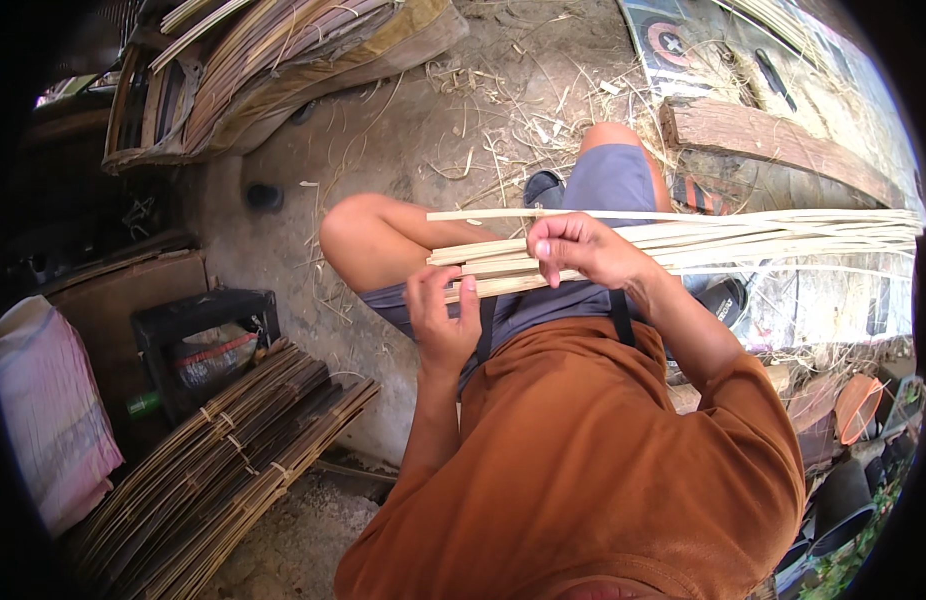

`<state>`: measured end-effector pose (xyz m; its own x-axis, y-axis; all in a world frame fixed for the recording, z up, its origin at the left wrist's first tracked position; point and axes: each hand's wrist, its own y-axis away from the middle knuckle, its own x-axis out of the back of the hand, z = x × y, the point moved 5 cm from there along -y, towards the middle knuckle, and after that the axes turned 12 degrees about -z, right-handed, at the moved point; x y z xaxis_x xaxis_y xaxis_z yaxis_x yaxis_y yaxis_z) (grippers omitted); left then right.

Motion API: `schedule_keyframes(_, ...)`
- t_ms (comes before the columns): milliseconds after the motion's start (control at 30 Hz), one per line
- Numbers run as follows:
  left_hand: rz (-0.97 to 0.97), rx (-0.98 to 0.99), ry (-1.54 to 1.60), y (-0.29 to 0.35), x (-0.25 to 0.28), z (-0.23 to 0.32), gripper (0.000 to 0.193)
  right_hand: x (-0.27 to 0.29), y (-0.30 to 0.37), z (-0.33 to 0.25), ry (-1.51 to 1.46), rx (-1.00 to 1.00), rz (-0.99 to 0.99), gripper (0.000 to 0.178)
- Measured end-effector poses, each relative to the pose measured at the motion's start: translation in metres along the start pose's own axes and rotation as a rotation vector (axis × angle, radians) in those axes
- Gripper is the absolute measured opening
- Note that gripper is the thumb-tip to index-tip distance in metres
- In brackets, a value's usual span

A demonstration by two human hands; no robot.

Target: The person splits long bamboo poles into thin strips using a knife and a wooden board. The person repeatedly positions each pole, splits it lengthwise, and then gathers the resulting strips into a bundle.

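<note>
A bundle of long, pale split-bamboo strips (743, 238) lies across my lap, its ends fanning out to the right. My left hand (445, 318) is at the bundle's left end, thumb and fingers curled around the ends of the nearer strips. Above the middle of the bundle, my right hand (583, 250) is closed in a pinch, thumb against the bent fingers. What it pinches, if anything, is too small to make out. One single strip (483, 215) lies a little apart along the far side of the bundle.
Tied bundles of darker strips (223, 460) lie at the lower left, beside a black stool (205, 308). More strips (273, 50) rest on a cloth-covered support at the far left. A wooden plank (773, 140) lies at the far right. Shavings (503, 130) litter the floor.
</note>
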<state>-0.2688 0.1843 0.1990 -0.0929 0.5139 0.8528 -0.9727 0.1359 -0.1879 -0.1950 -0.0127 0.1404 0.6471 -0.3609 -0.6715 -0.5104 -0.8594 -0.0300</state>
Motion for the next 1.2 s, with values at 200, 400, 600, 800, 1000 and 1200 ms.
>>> schedule_keyframes(200, -0.016, -0.053, -0.013, -0.038, 0.004, 0.006, 0.018, 0.025, 0.019, -0.023, -0.209, 0.259, 0.030, 0.018)
schedule_keyframes(400, -0.164, -0.138, -0.070, -0.031, -0.003, 0.012, 0.021, 0.031, 0.062, -0.058, 1.128, 0.262, 0.728, 0.028)
schedule_keyframes(600, -0.345, -0.177, -0.125, -0.010, -0.018, 0.012, 0.024, -0.015, 0.064, 0.005, 1.252, 0.268, 0.405, 0.016)
schedule_keyframes(800, -0.352, -0.176, -0.070, -0.002, -0.026, -0.003, 0.015, -0.004, 0.074, 0.018, 1.318, 0.331, 0.616, 0.013)
schedule_keyframes(1000, -0.329, -0.149, -0.044, -0.014, -0.029, 0.007, 0.008, 0.000, 0.119, 0.030, 1.497, 0.218, 0.590, 0.012)
schedule_keyframes(1200, -0.209, 0.146, 0.754, -0.034, -0.031, 0.011, 0.022, -0.002, 0.124, 0.035, 1.610, 0.193, 0.637, 0.015)
